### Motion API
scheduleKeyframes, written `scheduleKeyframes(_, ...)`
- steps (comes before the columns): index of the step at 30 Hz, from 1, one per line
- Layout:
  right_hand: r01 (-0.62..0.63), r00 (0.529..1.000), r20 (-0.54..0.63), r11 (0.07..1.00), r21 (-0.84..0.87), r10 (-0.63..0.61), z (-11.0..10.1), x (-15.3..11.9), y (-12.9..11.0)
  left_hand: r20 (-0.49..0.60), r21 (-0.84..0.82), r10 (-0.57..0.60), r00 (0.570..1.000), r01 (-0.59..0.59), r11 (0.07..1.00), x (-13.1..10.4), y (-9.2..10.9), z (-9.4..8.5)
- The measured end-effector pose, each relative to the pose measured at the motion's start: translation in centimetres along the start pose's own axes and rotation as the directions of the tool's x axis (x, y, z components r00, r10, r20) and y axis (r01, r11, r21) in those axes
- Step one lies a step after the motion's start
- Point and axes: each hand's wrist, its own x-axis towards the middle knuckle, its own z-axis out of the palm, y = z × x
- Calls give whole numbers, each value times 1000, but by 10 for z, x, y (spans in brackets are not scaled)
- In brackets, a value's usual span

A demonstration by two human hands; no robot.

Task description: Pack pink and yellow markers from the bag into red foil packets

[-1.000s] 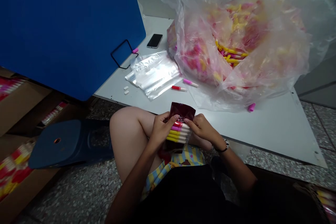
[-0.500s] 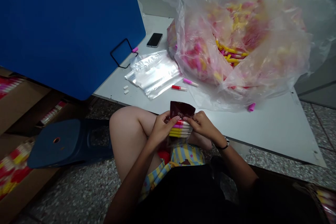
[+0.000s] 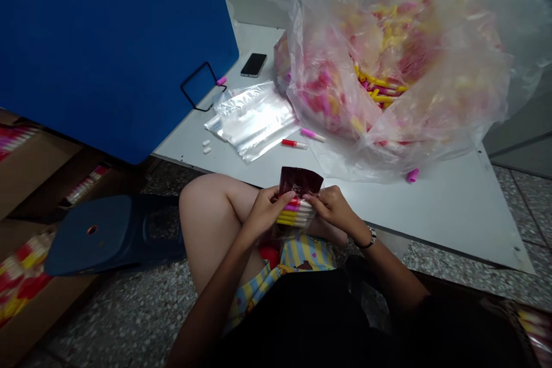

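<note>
Between my two hands is a clear plastic packet (image 3: 294,218) over my lap, with a row of several pens or markers in red, pink and yellow with pale ends. A dark maroon card (image 3: 302,179) with light lettering stands up at the packet's top. My left hand (image 3: 268,207) grips the packet's left side, its thumb on the card's lower edge. On the right side my right hand (image 3: 332,206) pinches the packet, thumb pressed near the red marker. The fingers behind the packet are hidden.
A large clear bag (image 3: 401,69) of loose markers fills the table's back right. Flat plastic sleeves (image 3: 259,121), a red marker (image 3: 294,144), a pink marker (image 3: 313,135) and a phone (image 3: 254,65) lie left of it. A blue board (image 3: 116,52) and stool (image 3: 92,236) are at left.
The maroon card now leans slightly to the right and shows more of its lettering. Both hands keep their hold on the packet, nearly in place.
</note>
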Motion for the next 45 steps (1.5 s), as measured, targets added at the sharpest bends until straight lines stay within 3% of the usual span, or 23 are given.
scheduleKeyframes(3, -49, 999, 19, 998, 39, 48, 2, -1, 0, -4, 3, 4, 1000, -4, 1000, -1, 4, -2)
scheduleKeyframes(8, -137, 977, 181, 983, 123, 114, 1, 1, -3, -113, -12, 88, 990, -90, 996, -3, 2, 5)
scheduleKeyframes(11, -120, 987, 111, 991, 66, 112, -2, 4, -4, -116, -52, 63, 991, -69, 996, -2, -4, 6)
scheduleKeyframes(16, -48, 998, 29, 998, -36, 49, -3, 5, -4, -18, -37, -4, 1000, 3, 999, 0, -9, -3)
scheduleKeyframes(19, -11, 1000, -18, 1000, -22, 11, 1, 6, -6, 31, -67, -33, 999, 35, 997, -2, -11, -8)
scheduleKeyframes(23, -22, 993, -110, 997, 71, 30, 3, 10, -12, 86, -232, -66, 994, 84, 969, -11, -19, -1)
scheduleKeyframes(27, -96, 995, 7, 965, 244, 98, -2, 13, -16, 41, -340, -55, 998, 66, 938, -23, -26, 13)
scheduleKeyframes(31, -226, 969, 176, 914, 337, 174, -8, 15, -15, -43, -208, 1, 999, -10, 978, -23, -27, 17)
scheduleKeyframes(32, -226, 971, 155, 918, 327, 184, -7, 16, -15, -57, -178, 4, 998, -14, 984, -21, -27, 16)
scheduleKeyframes(34, -188, 980, -4, 939, 287, 197, -3, 17, -14, -48, -147, 6, 999, -13, 989, -17, -26, 13)
scheduleKeyframes(37, -142, 948, -245, 957, 252, 205, 5, 16, -13, 56, -128, -1, 998, 8, 992, -14, -24, 9)
scheduleKeyframes(39, -149, 935, -273, 948, 282, 228, 8, 14, -14, 114, -140, -11, 993, 27, 990, -15, -24, 6)
scheduleKeyframes(41, -167, 955, -179, 926, 338, 238, 6, 10, -14, 122, -166, -17, 992, 37, 985, -17, -25, 4)
scheduleKeyframes(45, -227, 970, 161, 916, 330, 182, -7, -2, -12, 118, -185, -26, 993, 48, 982, -19, -25, 2)
